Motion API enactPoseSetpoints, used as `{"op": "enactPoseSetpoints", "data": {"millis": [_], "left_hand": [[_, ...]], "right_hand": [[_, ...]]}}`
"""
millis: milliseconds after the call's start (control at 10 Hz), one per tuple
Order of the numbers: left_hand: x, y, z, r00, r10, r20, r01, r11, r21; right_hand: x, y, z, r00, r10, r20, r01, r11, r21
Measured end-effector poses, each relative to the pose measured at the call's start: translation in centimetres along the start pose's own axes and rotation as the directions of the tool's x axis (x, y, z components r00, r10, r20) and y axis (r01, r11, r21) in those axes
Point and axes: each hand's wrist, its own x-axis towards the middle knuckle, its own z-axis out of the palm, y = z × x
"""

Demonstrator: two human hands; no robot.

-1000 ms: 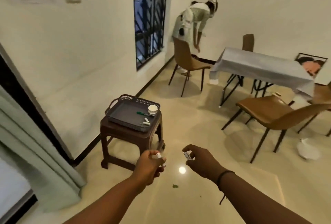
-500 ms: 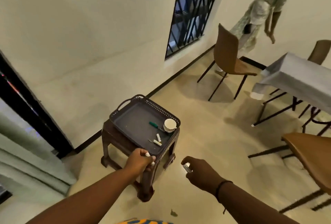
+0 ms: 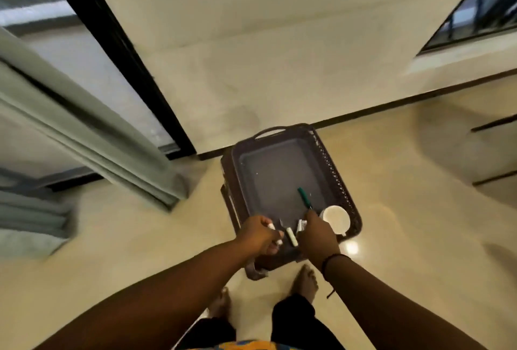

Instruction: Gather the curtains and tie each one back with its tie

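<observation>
A pale green curtain (image 3: 84, 137) hangs loose at the left, in front of a black-framed glass door (image 3: 112, 42), its hem near the floor. No tie shows on it. My left hand (image 3: 258, 233) grips a small white cylinder over the near edge of a dark tray (image 3: 333, 165). My right hand (image 3: 317, 235) holds a small white and silver object just right of it, over the same edge. Both hands are curled round their objects.
The tray sits on a brown plastic stool (image 3: 253, 268) right in front of my bare feet. In it lie a green pen (image 3: 304, 197), a white stick (image 3: 291, 236) and a white cup (image 3: 335, 217). A barred window (image 3: 481, 11) is at the upper right.
I have stepped up to the stool and look straight down on it. Both hands moved forward from mid-air to the tray's near edge, still holding their small objects.
</observation>
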Motion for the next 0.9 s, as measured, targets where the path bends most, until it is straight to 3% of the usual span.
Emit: {"op": "enactPoseSetpoints", "data": {"millis": [100, 200, 300, 600, 700, 900], "left_hand": [[2.8, 0.2, 2.3, 0.995, 0.003, -0.101, 0.017, 0.982, 0.188], [4.8, 0.2, 4.0, 0.976, 0.073, -0.203, 0.027, 0.894, 0.448], [6.1, -0.4, 5.2, 0.964, 0.022, -0.263, 0.107, 0.879, 0.465], [6.8, -2.2, 6.3, 0.975, 0.012, -0.221, 0.087, 0.896, 0.435], [6.6, -1.8, 6.1, 0.987, -0.012, -0.162, 0.076, 0.916, 0.395], [4.7, -2.3, 4.3, 0.995, 0.024, -0.102, 0.005, 0.96, 0.282]], "right_hand": [[3.1, 1.3, 1.6, 0.996, -0.041, 0.085, 0.047, 0.996, -0.077], [4.7, 2.1, 2.8, 0.987, -0.062, 0.151, 0.079, 0.99, -0.114], [5.7, 3.0, 3.8, 0.98, -0.079, 0.182, 0.091, 0.994, -0.058], [7.0, 3.6, 4.2, 0.956, -0.138, 0.261, 0.122, 0.99, 0.076], [7.4, 3.9, 3.4, 0.939, -0.199, 0.281, 0.187, 0.98, 0.069], [7.2, 2.8, 2.8, 0.943, -0.17, 0.286, 0.198, 0.978, -0.07]]}}
